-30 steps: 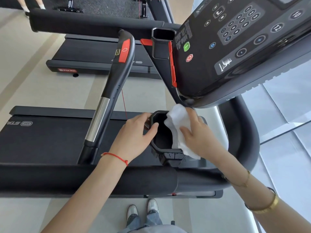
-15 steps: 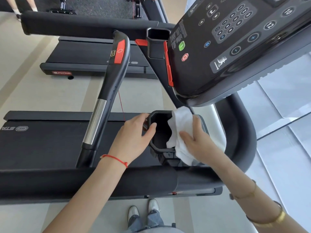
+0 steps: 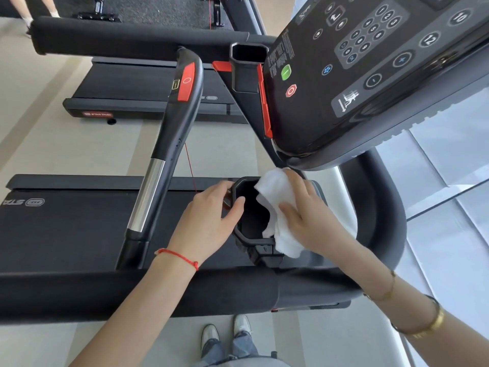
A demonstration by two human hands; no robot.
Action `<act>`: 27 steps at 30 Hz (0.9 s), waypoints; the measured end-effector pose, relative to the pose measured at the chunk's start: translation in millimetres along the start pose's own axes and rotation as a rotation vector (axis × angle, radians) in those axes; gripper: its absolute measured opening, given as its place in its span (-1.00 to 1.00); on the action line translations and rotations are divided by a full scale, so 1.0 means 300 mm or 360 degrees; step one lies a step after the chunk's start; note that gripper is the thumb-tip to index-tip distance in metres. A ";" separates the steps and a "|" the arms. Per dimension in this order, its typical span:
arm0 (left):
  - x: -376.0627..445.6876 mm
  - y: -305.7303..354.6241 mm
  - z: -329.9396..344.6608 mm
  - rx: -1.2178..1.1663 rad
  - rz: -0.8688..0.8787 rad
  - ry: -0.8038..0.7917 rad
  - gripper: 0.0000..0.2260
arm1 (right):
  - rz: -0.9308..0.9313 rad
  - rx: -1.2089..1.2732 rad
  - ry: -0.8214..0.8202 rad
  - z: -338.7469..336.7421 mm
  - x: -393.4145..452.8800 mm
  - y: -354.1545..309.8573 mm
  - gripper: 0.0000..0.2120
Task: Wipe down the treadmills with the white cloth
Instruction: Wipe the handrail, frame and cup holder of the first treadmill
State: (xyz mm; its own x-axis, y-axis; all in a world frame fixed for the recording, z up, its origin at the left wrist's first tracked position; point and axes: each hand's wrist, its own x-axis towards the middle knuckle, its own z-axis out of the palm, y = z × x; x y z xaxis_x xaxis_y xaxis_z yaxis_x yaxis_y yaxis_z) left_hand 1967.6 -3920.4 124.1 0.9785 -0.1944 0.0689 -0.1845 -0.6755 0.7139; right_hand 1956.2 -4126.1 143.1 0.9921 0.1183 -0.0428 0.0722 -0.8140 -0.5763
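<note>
A black cup holder (image 3: 244, 235) sits on the near treadmill, just below the console (image 3: 370, 75). My left hand (image 3: 209, 221) grips the holder's left rim, thumb hooked over the edge. My right hand (image 3: 309, 218) holds the white cloth (image 3: 275, 207) against the holder's right rim, with part of the cloth draped inside the opening. The treadmill belt (image 3: 66, 229) stretches away to the left.
A black handrail (image 3: 169, 144) with a red button and a silver section rises left of the holder. A padded bar (image 3: 132, 292) crosses below my arms. A second treadmill (image 3: 148, 91) stands beyond. A person's legs (image 3: 23, 9) show at top left. Glass flooring lies right.
My right hand and the cloth slid slightly along the holder's right rim. My left hand has stayed on the left rim.
</note>
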 end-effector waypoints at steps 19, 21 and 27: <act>0.002 0.003 -0.003 -0.0034 -0.0068 -0.0049 -0.63 | -0.0495 -0.0341 -0.0061 -0.036 0.094 0.033 -0.53; 0.005 0.002 0.000 -0.0023 -0.0065 -0.0046 -0.65 | -0.0532 -0.0355 -0.0048 -0.031 0.102 0.025 -0.54; 0.000 0.003 -0.005 -0.0010 -0.0044 -0.0017 -0.70 | -0.0684 -0.0783 -0.0028 0.009 0.187 -0.040 -0.67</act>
State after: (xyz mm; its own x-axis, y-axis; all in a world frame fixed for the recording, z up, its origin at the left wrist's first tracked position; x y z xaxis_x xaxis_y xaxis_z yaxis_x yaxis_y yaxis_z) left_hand 1967.6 -3919.8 125.8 0.9822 -0.1832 0.0419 -0.1569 -0.6763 0.7198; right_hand 2010.8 -4108.1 145.4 0.8626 0.4973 0.0927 0.5051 -0.8567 -0.1044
